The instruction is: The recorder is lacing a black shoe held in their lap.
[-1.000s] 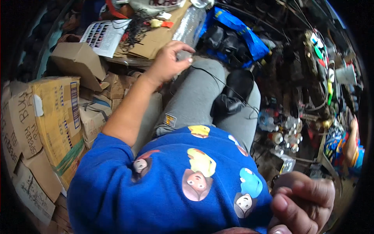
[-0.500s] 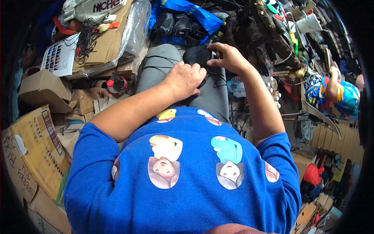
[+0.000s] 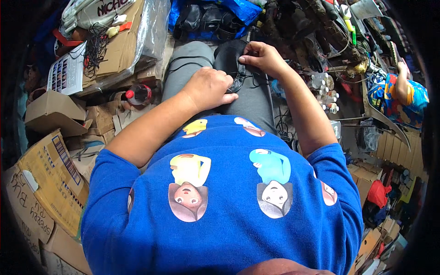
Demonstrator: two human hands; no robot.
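A black shoe (image 3: 228,52) lies across my thighs, its rounded end pointing away and its laced part nearer me. My left hand (image 3: 206,88) is closed around the near left part of the shoe and hides some of it. At the right edge, my right hand (image 3: 263,59) pinches the shoe between thumb and fingers; whether a thread or small tool is also in the pinch cannot be made out. Thin black cord (image 3: 185,63) runs across my left thigh, and more strands lie on the right thigh.
A bottle with a red cap (image 3: 139,95) stands to the left, near open cardboard boxes (image 3: 55,112). Ahead is a blue bag (image 3: 250,18) holding black shoes. Several clear bottles (image 3: 326,94) stand at the right, and another person in a colourful shirt (image 3: 403,98) sits beyond.
The shoe has turned so more of its upper and laced part shows. My right hand has gone from spread fingers beside it to a pinch at its edge; my left hand has shifted slightly left.
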